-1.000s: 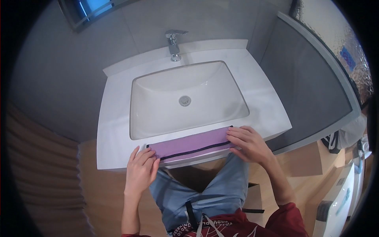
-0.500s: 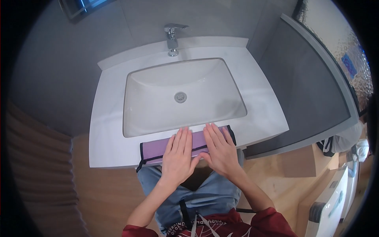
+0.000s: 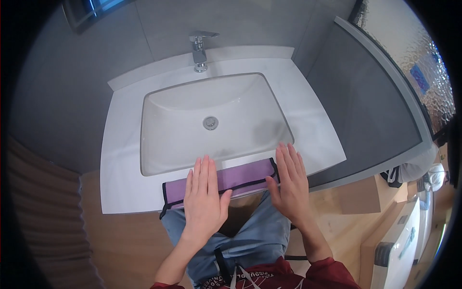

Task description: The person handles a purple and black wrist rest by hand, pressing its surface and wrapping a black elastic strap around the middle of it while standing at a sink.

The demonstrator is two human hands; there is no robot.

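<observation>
Left hand (image 3: 204, 202): flat, palm down, fingers straight and nearly together, thumb out wide, across the left-middle of the purple cloth (image 3: 243, 174). Right hand (image 3: 292, 190): also flat, fingers extended, thumb apart, at the cloth's right end, fingertips by the basin's near-right corner. Neither hand grips anything; cannot tell how firmly they press.

Cloth: folded into a long, narrow strip, matte purple, black trim (image 3: 252, 182) along the near side and both short ends. Thin purple layer shows below the near trim. Lies along the counter's front edge, slightly slanted, right end farther back. Near-left corner droops over the edge.

White counter (image 3: 126, 185): only a narrow band between cloth and basin (image 3: 180, 139); broader stretch left of the cloth, more surface right of the right hand. Front edge drops off right at the cloth, jeans (image 3: 262, 216) just below. Basin sunken, drain (image 3: 210, 123) in the middle, chrome faucet (image 3: 199, 53) behind. Grey panel (image 3: 361, 96) borders the right side.
</observation>
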